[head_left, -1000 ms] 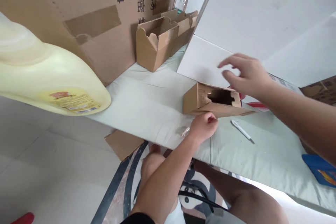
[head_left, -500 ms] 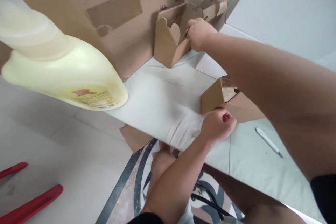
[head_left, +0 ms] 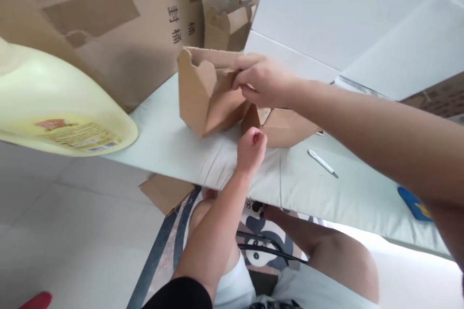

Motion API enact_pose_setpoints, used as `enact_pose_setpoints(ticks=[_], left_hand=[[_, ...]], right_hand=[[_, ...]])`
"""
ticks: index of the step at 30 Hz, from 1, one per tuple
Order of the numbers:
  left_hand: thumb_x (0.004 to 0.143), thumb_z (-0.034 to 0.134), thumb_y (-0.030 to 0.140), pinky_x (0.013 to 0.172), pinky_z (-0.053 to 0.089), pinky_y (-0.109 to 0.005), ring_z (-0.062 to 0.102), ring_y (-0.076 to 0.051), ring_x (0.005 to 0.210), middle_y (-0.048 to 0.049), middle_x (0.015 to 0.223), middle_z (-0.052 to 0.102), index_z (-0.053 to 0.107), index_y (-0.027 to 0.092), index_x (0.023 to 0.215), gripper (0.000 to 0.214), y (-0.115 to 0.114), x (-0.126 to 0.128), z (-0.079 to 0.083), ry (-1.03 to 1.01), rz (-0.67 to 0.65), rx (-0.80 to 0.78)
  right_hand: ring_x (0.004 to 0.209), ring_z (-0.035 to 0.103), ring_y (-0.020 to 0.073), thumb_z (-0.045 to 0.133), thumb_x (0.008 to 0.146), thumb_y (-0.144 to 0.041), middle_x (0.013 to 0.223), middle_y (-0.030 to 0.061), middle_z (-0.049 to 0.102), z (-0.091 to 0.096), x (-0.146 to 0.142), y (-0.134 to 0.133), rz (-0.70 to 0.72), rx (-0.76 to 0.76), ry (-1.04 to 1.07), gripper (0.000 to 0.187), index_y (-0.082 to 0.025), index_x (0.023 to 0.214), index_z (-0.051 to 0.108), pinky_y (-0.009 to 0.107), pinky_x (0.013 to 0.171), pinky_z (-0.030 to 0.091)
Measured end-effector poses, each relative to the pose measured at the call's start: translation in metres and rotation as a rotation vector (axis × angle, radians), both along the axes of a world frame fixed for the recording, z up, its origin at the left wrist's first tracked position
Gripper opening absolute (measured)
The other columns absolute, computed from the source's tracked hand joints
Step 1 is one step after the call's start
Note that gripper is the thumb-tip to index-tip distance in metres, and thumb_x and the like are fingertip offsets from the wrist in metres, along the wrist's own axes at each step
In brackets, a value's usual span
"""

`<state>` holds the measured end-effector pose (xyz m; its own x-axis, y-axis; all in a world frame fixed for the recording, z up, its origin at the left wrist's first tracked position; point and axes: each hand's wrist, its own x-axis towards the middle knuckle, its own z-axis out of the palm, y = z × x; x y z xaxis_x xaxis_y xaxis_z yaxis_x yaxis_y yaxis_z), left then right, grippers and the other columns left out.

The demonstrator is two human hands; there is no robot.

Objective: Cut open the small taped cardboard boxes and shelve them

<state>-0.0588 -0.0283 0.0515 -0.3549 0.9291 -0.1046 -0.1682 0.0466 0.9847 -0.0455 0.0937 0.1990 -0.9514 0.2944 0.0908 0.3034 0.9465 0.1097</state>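
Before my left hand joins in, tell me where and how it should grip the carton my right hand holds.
The left hand would probably do best cupping the carton low on its flat left end, coming from the near left: that panel faces that way, the curved flaps above look bendable, and the right hand holds the upper right.

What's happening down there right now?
A person sits at a cloth-covered bench with both hands over it. The right hand grips an open-topped cardboard box by its upper edge. The left hand is curled into a fist in front of a second cardboard box; whether it holds anything small, I can't tell. A white pen-like cutter lies on the cloth to the right, and more cardboard boxes stand at the back.
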Motion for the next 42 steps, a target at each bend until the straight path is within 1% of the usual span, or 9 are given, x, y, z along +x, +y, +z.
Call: enact_pose_setpoints(ticks=[9, 15, 17, 21, 26, 30, 35, 38, 42], left_hand=[[0.083, 0.057, 0.013, 0.063, 0.034, -0.028, 0.043, -0.013, 0.061, 0.0059, 0.058, 0.044, 0.051, 0.020, 0.066, 0.020, 0.005, -0.012, -0.004, 0.002, 0.101, 0.014], [0.091, 0.056, 0.027, 0.068, 0.041, -0.027, 0.048, -0.013, 0.068, 0.0024, 0.069, 0.050, 0.052, 0.021, 0.077, 0.016, 0.010, -0.019, -0.008, -0.042, 0.165, 0.109], [0.091, 0.057, 0.032, 0.071, 0.044, -0.027, 0.053, -0.015, 0.077, -0.0015, 0.082, 0.058, 0.058, 0.021, 0.088, 0.011, 0.009, -0.021, -0.008, -0.026, 0.186, 0.167], [0.085, 0.063, 0.037, 0.079, 0.050, -0.028, 0.061, -0.021, 0.105, -0.0106, 0.120, 0.065, 0.065, 0.022, 0.109, 0.028, 0.004, -0.023, -0.003, 0.064, 0.130, 0.252], [0.090, 0.057, 0.039, 0.096, 0.052, -0.032, 0.062, -0.024, 0.121, -0.0110, 0.131, 0.067, 0.068, 0.023, 0.112, 0.029, 0.005, -0.020, 0.001, 0.093, -0.031, 0.315], [0.095, 0.052, 0.040, 0.108, 0.049, -0.037, 0.065, -0.024, 0.119, -0.0118, 0.123, 0.070, 0.069, 0.022, 0.108, 0.028, 0.010, -0.019, -0.003, 0.110, -0.046, 0.404], [0.085, 0.067, 0.035, 0.105, 0.049, -0.039, 0.057, -0.028, 0.136, -0.0106, 0.144, 0.060, 0.068, 0.026, 0.116, 0.032, 0.000, -0.013, -0.001, 0.296, -0.123, 0.526], [0.079, 0.068, 0.025, 0.100, 0.051, -0.037, 0.064, -0.025, 0.119, -0.0087, 0.127, 0.068, 0.069, 0.024, 0.108, 0.030, -0.008, -0.003, 0.003, 0.301, -0.260, 0.436], [0.073, 0.067, 0.024, 0.076, 0.053, -0.031, 0.061, -0.018, 0.078, -0.0021, 0.083, 0.065, 0.067, 0.023, 0.087, 0.014, -0.004, 0.010, 0.002, 0.113, -0.234, 0.235]], right_hand=[[0.112, 0.066, 0.0288, 0.057, 0.089, -0.022, 0.113, 0.0120, 0.073, 0.019, -0.012, 0.041, -0.291, 0.119, 0.000, 0.016, -0.022, 0.083, 0.072, 0.052, 0.104, 0.057], [0.111, 0.068, 0.0240, 0.055, 0.088, -0.049, 0.110, 0.0071, 0.075, 0.005, 0.006, 0.067, -0.279, -0.131, 0.017, 0.025, -0.029, 0.079, 0.068, 0.049, 0.110, 0.051], [0.114, 0.067, 0.0240, 0.051, 0.092, -0.046, 0.126, 0.0068, 0.073, 0.003, 0.033, 0.050, -0.284, -0.122, 0.166, 0.028, -0.028, 0.095, 0.071, 0.048, 0.109, 0.051], [0.098, 0.071, 0.0250, 0.049, 0.097, -0.041, 0.106, 0.0086, 0.077, -0.013, 0.118, -0.001, -0.433, -0.031, 0.402, 0.022, -0.030, 0.100, 0.068, 0.044, 0.090, 0.057], [0.090, 0.074, 0.0326, 0.065, 0.084, -0.043, 0.103, 0.0113, 0.079, -0.058, 0.213, -0.046, -0.483, 0.024, 0.289, 0.036, -0.024, 0.114, 0.067, 0.049, 0.077, 0.057], [0.073, 0.071, 0.0275, 0.062, 0.093, -0.040, 0.079, 0.0066, 0.075, -0.069, 0.243, -0.078, -0.476, 0.046, 0.294, 0.015, -0.027, 0.088, 0.069, 0.044, 0.069, 0.054], [0.075, 0.073, 0.0230, 0.060, 0.097, -0.026, 0.087, 0.0044, 0.079, -0.045, 0.257, -0.133, -0.264, -0.040, 0.284, 0.014, -0.030, 0.098, 0.074, 0.042, 0.073, 0.055], [0.077, 0.074, 0.0220, 0.063, 0.095, -0.024, 0.092, 0.0037, 0.080, -0.045, 0.272, -0.153, -0.245, -0.193, 0.380, 0.016, -0.033, 0.101, 0.076, 0.041, 0.073, 0.059], [0.076, 0.075, 0.0246, 0.061, 0.097, -0.040, 0.086, 0.0058, 0.079, -0.069, 0.298, -0.151, -0.519, -0.301, 0.681, 0.017, -0.031, 0.092, 0.074, 0.042, 0.069, 0.061]])
